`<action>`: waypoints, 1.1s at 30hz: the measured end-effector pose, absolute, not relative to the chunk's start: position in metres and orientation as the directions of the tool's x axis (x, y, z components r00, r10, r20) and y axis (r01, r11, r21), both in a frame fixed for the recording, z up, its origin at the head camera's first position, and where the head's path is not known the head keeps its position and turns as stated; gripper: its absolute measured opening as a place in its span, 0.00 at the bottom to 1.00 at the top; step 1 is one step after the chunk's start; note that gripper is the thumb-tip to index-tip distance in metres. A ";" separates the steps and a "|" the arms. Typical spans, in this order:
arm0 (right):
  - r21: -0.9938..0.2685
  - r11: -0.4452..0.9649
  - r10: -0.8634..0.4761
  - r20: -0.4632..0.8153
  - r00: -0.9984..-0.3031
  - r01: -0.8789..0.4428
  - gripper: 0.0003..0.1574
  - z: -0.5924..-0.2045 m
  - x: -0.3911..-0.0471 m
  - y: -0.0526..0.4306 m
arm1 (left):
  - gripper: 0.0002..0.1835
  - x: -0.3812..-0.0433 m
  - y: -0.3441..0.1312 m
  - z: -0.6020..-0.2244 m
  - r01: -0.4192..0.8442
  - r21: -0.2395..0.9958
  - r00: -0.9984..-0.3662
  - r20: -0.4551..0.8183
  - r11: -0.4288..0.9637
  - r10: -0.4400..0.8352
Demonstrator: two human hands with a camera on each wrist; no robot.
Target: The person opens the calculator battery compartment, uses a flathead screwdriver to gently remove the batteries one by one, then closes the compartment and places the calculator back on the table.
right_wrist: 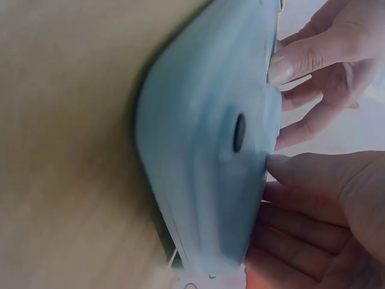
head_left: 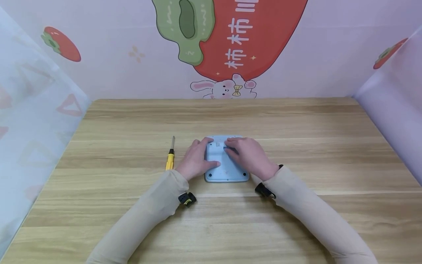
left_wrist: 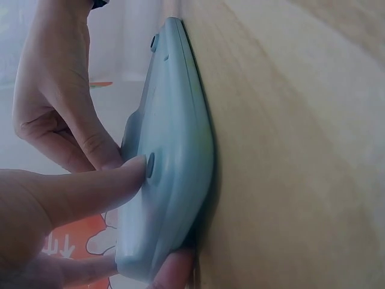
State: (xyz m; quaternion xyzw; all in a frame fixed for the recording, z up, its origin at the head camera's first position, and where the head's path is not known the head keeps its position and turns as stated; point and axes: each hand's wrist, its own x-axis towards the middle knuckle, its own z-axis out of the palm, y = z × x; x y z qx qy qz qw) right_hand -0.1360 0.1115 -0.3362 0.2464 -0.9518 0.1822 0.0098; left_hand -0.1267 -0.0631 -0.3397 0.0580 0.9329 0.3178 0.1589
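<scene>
A light blue calculator (head_left: 230, 171) lies face down on the wooden table, its back with small dark rubber feet turned up. My left hand (head_left: 197, 157) grips its left side, the thumb on the back and the other fingers round the edge, as the left wrist view shows. My right hand (head_left: 252, 156) has thumb and fingertips together at a dark slot near the upper middle of the back. In the left wrist view, the right hand's fingers (left_wrist: 99, 147) look curled against the raised part. What lies between those fingertips is hidden.
A yellow-handled screwdriver (head_left: 170, 160) lies left of my left hand, its metal tip pointing away. The wooden table (head_left: 132, 124) ends at a printed cloth backdrop (head_left: 115, 66), with cloth on both sides.
</scene>
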 end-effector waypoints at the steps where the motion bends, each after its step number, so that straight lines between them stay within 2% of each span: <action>1: -0.336 0.810 -0.473 0.107 -0.874 -0.480 0.18 -0.335 -0.136 0.111 | 0.40 -0.127 -0.063 -0.340 0.009 0.611 -0.943 -0.259 0.791 0.211; 15: -0.299 0.784 -0.537 0.112 -0.836 -0.544 0.18 -0.332 -0.142 0.115 | 0.39 -0.128 -0.065 -0.340 0.025 0.611 -0.947 -0.239 0.791 0.215; 26: -0.405 0.744 -0.532 0.122 -0.838 -0.532 0.15 -0.331 -0.148 0.116 | 0.39 -0.128 -0.064 -0.341 0.014 0.622 -0.944 -0.250 0.783 0.215; 33: -0.457 0.756 -0.479 0.101 -0.872 -0.468 0.15 -0.331 -0.155 0.114 | 0.39 -0.128 -0.063 -0.341 0.013 0.621 -0.944 -0.251 0.783 0.214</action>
